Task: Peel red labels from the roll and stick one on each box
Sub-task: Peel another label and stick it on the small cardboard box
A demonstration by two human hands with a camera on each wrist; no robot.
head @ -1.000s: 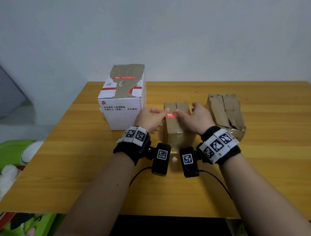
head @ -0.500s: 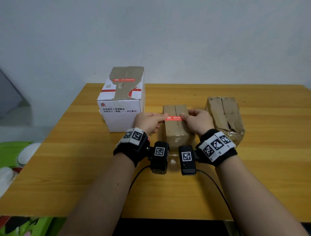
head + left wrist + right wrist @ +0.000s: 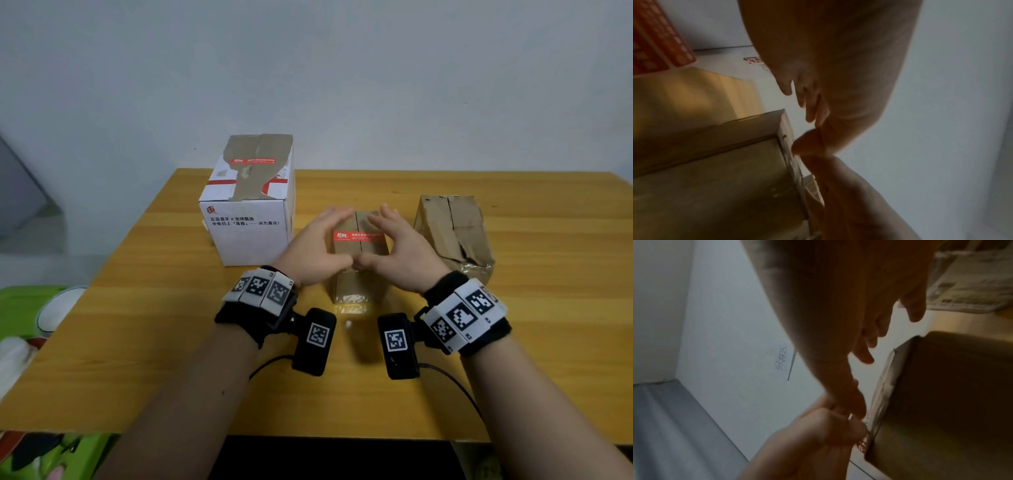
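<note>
Two hands have let go: left hand (image 3: 317,251) and right hand (image 3: 399,250) hover with fingers spread, holding nothing. Red label (image 3: 358,236) now stuck across middle box (image 3: 359,274); right box (image 3: 454,233) looks unlabelled, likely next.

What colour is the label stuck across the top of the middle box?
Red with white print; the label shows best in the head view.

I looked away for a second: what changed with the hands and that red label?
Both hands, left hand and right hand, let go of the red label and opened, fingers spread above the small cardboard box. The label stays stuck across its top; all three boxes are unmoved.
</note>
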